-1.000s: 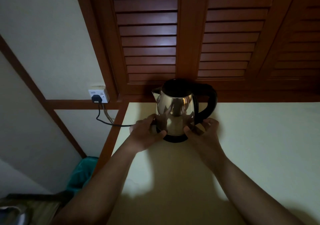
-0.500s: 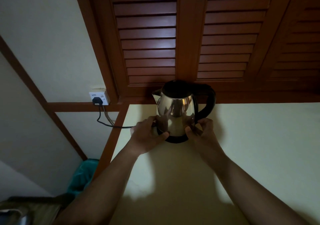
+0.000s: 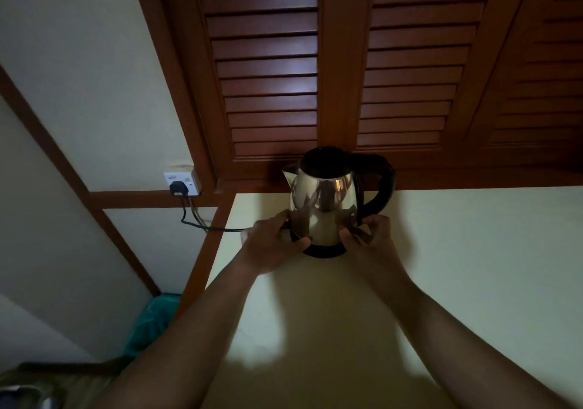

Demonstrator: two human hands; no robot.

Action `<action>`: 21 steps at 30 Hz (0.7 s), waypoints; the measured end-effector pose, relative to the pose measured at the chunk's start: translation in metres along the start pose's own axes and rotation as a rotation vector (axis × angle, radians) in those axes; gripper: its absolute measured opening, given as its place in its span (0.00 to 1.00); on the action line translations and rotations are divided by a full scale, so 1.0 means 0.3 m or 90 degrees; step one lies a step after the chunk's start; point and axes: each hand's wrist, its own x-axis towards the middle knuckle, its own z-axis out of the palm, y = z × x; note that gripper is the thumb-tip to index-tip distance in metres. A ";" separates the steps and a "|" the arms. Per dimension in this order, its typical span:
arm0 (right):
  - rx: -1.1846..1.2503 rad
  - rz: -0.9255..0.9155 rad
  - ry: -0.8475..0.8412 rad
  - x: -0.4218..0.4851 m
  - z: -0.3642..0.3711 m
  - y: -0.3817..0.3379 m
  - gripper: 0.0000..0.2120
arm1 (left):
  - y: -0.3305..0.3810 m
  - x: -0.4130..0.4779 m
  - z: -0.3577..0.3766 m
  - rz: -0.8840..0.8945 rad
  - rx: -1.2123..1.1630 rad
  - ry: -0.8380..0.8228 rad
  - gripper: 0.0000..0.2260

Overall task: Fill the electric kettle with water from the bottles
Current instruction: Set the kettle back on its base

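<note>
Socket [image 3: 182,183], left of kettle [image 3: 325,206]: cord [image 3: 202,226] plugged in. Left hand [image 3: 271,244]: clasps kettle's lower left flank. Kettle: upright on desk [image 3: 473,251], lid down; rigid polished steel, likely slippery, probably light; best taken by black handle [image 3: 383,184]. Right hand [image 3: 369,238]: clasps lower right flank.

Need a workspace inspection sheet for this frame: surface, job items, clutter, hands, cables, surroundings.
Surface: pale cream countertop, dimly lit, arm shadows across it.
Job's things: steel electric kettle with black top, handle and base, upright at the back edge, spout to the left. Bottles: nothing seen.
Clutter: nothing seen.
Hands: left hand and right hand grip the kettle's bottom, one on each side.
Cables: black cable runs from a black plug in the white wall socket toward the kettle.
Surroundings: brown louvred wooden doors behind; teal bin or bag low at left.
</note>
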 end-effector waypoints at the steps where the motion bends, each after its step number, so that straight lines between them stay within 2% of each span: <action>1: -0.001 -0.001 0.001 0.001 -0.003 0.001 0.22 | 0.003 0.000 0.004 -0.002 0.000 0.001 0.31; 10: -0.011 -0.001 -0.014 0.003 -0.036 0.018 0.21 | 0.023 0.000 0.026 -0.019 -0.007 -0.018 0.30; 16: -0.031 0.004 -0.013 -0.008 -0.038 0.012 0.20 | 0.027 -0.001 0.021 -0.022 -0.006 -0.057 0.35; 21: -0.034 0.000 -0.017 -0.013 -0.041 -0.003 0.21 | 0.033 -0.011 0.020 -0.008 -0.019 -0.069 0.24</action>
